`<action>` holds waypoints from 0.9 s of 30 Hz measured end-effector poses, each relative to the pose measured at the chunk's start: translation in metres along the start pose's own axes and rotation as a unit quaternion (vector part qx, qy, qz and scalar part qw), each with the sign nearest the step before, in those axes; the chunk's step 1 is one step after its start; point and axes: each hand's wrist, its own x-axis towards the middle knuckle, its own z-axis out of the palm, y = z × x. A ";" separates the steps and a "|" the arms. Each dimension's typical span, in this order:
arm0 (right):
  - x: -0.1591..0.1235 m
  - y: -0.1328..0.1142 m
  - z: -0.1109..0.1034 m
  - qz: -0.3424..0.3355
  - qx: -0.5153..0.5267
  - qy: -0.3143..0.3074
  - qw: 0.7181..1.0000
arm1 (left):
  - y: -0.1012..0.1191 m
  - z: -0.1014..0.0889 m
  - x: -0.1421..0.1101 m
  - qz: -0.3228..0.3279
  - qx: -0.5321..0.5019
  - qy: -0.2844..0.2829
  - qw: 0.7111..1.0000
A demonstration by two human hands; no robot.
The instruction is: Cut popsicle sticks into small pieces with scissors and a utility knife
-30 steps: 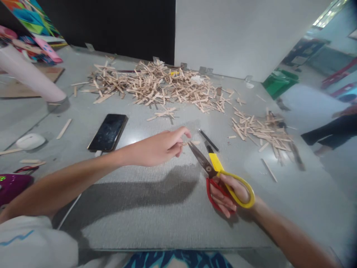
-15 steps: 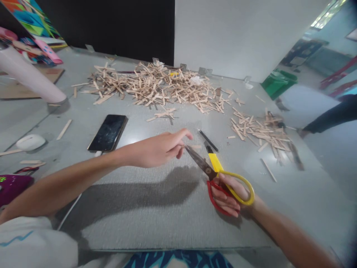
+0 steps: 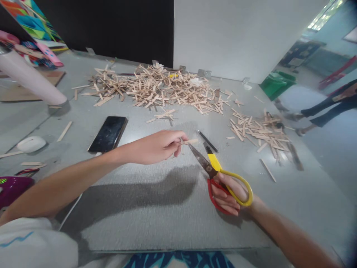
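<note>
My left hand (image 3: 159,146) pinches a short flat wooden stick (image 3: 192,141) between thumb and fingers, above the grey table (image 3: 145,219). My right hand (image 3: 227,193) is wrapped in the handles of a pair of scissors (image 3: 205,163), one loop yellow and one red. The blade tips reach the stick close to my left fingertips; the blades look nearly closed. Just beyond the scissors lie a yellow utility knife (image 3: 213,160) and a slim dark pen (image 3: 208,140). Part of the knife is hidden behind the scissors.
A big heap of wooden sticks (image 3: 156,87) lies along the back, a smaller pile (image 3: 259,130) at right. Left are a phone (image 3: 108,134), white mouse (image 3: 31,143) and pink tumbler (image 3: 33,80). A green bin (image 3: 276,85) and a person's legs (image 3: 326,109) appear at right.
My left thumb and fingers have closed together, and the stick now shows plainly in their pinch beside the blade tips. The person at right has come further into view.
</note>
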 end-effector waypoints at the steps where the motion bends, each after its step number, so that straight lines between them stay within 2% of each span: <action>1: 0.000 0.000 0.001 -0.005 -0.002 0.006 1.000 | 0.000 0.000 0.000 -0.002 0.011 0.010 1.000; 4: 0.002 0.000 0.002 -0.020 -0.016 0.015 1.000 | -0.001 -0.001 0.003 -0.013 0.022 0.038 0.999; 8: 0.002 0.002 0.001 -0.042 -0.054 0.028 0.997 | -0.004 -0.002 0.006 -0.025 -0.024 0.058 0.998; 10: 0.001 0.002 0.002 -0.049 -0.078 0.032 0.995 | -0.004 -0.002 0.007 -0.030 -0.063 0.044 0.997; 13: -0.001 0.001 0.004 -0.043 -0.096 0.022 0.994 | 0.001 -0.002 0.006 -0.029 -0.120 -0.006 0.992; 16: -0.001 0.002 0.004 -0.032 -0.094 0.011 0.995 | 0.007 -0.001 0.003 -0.022 -0.140 -0.041 0.989; 27: -0.003 0.006 0.000 0.006 -0.036 0.014 0.999 | 0.013 0.001 0.000 -0.004 -0.134 -0.057 0.989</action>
